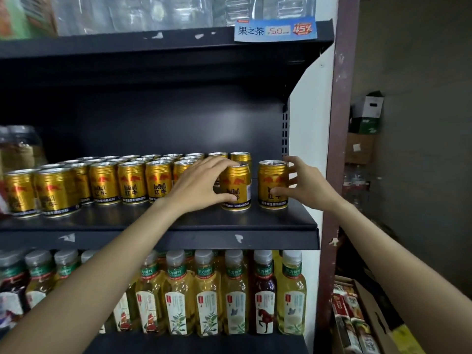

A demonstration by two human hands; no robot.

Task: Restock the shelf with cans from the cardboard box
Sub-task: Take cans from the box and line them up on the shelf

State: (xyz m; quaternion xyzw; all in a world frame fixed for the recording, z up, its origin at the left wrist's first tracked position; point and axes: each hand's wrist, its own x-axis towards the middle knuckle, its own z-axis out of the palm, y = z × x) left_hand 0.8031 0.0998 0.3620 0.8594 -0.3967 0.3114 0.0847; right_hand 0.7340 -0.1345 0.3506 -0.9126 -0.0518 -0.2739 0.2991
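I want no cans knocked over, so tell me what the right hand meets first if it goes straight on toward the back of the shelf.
Probably nothing but the shelf's dark back panel. The right hand grips the end can, and no can shows behind that one, though depth is unclear.

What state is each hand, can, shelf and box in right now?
Left hand: gripping a front can, upright.
Right hand: around the rightmost can, upright.
Can shelf: partly filled, right end bare.
Cardboard box: open, holding packages.
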